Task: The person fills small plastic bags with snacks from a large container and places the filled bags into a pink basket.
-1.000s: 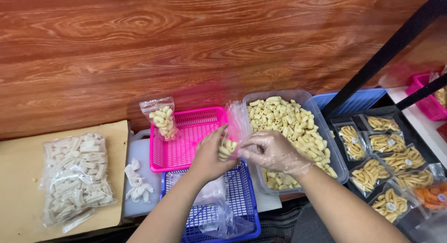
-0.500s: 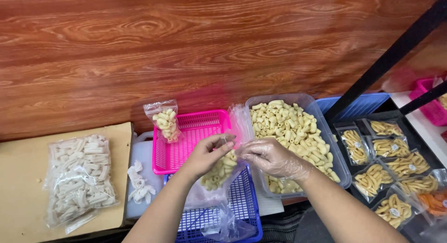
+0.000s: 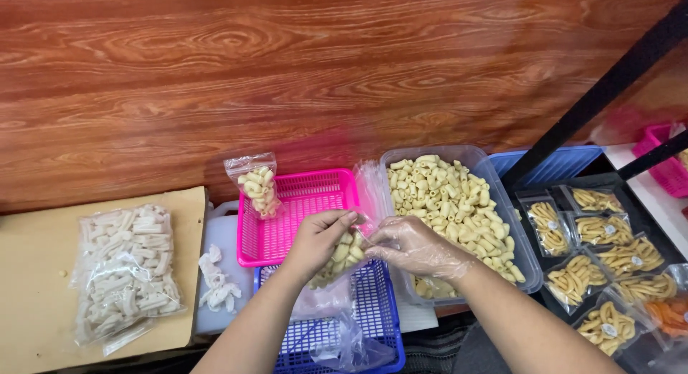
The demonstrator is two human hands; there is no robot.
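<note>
Nearest to us, w/ the blue basket (image 3: pixel 369 302) as our landmark, we see loose clear plastic (image 3: pixel 344 342) crumpled in its near end. Just above the basket's far edge, both hands meet on a small clear bag of macaroni (image 3: pixel 342 251): the bare left hand (image 3: pixel 315 239) pinches the bag's top edge btwn thumb and fingertips, and the gloved right hand (image 3: pixel 414 246) is clenched on that same edge from the right. Compared w/ half a sec ago the bag has lifted and bunched up closer under the left palm, and the two hands sit tighter together; a sec ago they held it higher still, so we judge the mouth is being pressed along its top, not yet let go. Right of the basket is the clear tub (image 3: pixel 516 223) of loose macaroni, beyond it the pink basket (image 3: pixel 287 223) w/ a filled bag (image 3: pixel 256 184) leaning at its far-left corner. Far left of the basket lies a big bag of pale tubes (image 3: pixel 125 270) on cardboard (image 3: pixel 29 288); far right, sealed packs (image 3: pixel 598 263). Hard to tell: whether the bag's mouth is shut, since fingers cover it; the tub's near end is hidden by the right wrist; the packs at bottom right are cut off by the frame.
</note>
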